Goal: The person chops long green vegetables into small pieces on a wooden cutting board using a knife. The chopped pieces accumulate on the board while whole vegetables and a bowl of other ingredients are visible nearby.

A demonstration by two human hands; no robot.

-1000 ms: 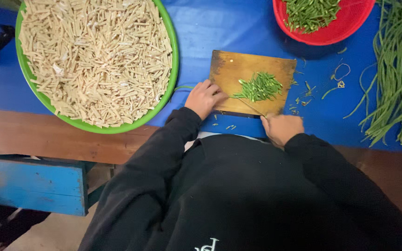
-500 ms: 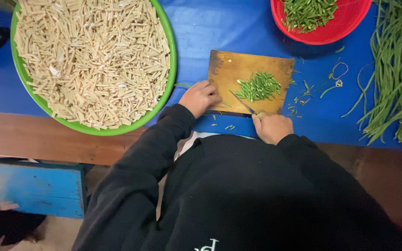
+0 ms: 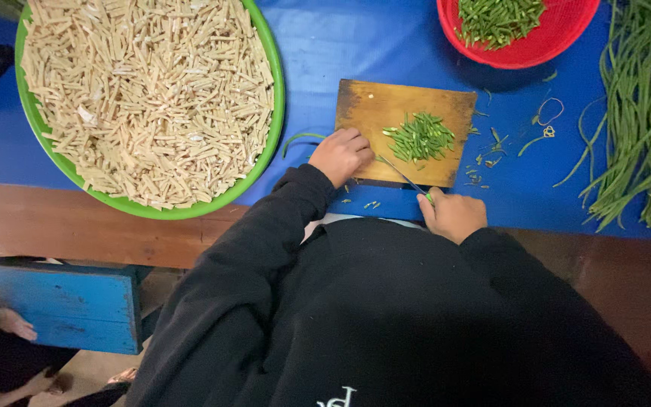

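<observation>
A wide round green plastic tray [image 3: 269,68] is being filled almost to its rim by pale beige short-cut sticks [image 3: 145,98], and it is lying at the left of the blue-covered surface [image 3: 386,45]. A red plastic basket [image 3: 559,45] at the top edge is holding chopped green bean pieces [image 3: 499,16]. Between them a rectangular wooden cutting board [image 3: 386,105] is carrying a small heap of chopped green bean bits [image 3: 420,137] near its right half. A thin-bladed knife [image 3: 401,175] is being held by the right hand [image 3: 453,215], whose grip is closed around the handle at the board's near edge; the blade's long axis is running diagonally, pointing up and to the left toward the left hand [image 3: 340,156]. The left hand is being rested on the board's near left corner with fingers curled; whether anything is pinched beneath it cannot be told. A loose bundle of long green beans [image 3: 642,120] is lying along the right side, well apart from the board.
</observation>
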